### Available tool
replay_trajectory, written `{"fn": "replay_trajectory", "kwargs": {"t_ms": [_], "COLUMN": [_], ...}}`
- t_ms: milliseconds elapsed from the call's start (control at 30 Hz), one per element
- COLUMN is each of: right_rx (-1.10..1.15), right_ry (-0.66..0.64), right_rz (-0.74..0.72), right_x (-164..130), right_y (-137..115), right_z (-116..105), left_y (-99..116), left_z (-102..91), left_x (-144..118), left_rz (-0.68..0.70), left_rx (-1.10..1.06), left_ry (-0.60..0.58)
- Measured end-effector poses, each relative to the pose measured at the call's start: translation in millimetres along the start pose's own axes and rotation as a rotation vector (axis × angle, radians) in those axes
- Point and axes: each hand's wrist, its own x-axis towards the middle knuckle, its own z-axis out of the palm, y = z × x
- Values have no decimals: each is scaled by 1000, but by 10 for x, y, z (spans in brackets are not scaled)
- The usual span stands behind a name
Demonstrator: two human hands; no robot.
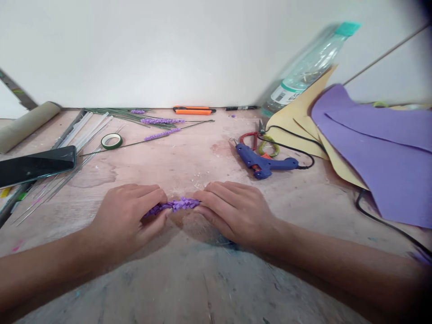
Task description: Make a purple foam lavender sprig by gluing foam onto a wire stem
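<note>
The left hand (pixel 126 216) lies knuckles-up on the wooden table (pixel 189 279), fingers curled down and pinched tight around the left end of a purple foam lavender spike (pixel 173 205). That spike is the landmark here: it lies flat on the table between the two hands, close to the person, its fringed middle showing in the gap. The right hand (pixel 232 211) mirrors the left, palm down, fingertips closed narrow on the spike's right end. Both forearms come in low from the bottom corners and rest on the table.

Far to the left of the spike lie one cardboard roll (pixel 27 125) and one dark phone (pixel 35 165), with a bundle of thin wires and clear sticks (pixel 77 144) beside them. Behind and left of the spike sits one roll of green tape (pixel 111 141). Further back, three finished lavender stems (pixel 162 127) lie on a spread of green wires. Straight behind the spike, by the wall, lie one orange cutter (pixel 194 110) and one black pen (pixel 241 108).

Behind and right of the spike is one blue glue gun (pixel 265 164), its black cord (pixel 297 150) looping away, with red and green handled scissors (pixel 259 141) just beyond; how many pairs I cannot tell. Further right leans one clear plastic bottle (pixel 303 72), and yellow foam sheets (pixel 297 121) lie under purple foam sheets (pixel 381 153).
</note>
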Motion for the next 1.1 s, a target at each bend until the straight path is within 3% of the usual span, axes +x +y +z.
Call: {"fn": "replay_trajectory", "kwargs": {"t_ms": [467, 733, 933, 1100], "right_rx": [-49, -30, -32, -5], "right_ry": [-113, -94, -111, -187], "right_rz": [-88, -115, -42, 174], "right_x": [-28, -1, -29, -49], "right_y": [14, 13, 27, 117], "right_z": [-40, -36, -17, -9], "left_y": [-34, -32, -36, -80], "left_z": [38, 67, 25, -60], "left_x": [-28, -57, -21, 8], "left_rz": [92, 142, 48, -161], "left_rx": [-12, 36, 41, -57], "left_ry": [-9, 6, -32, 2]}}
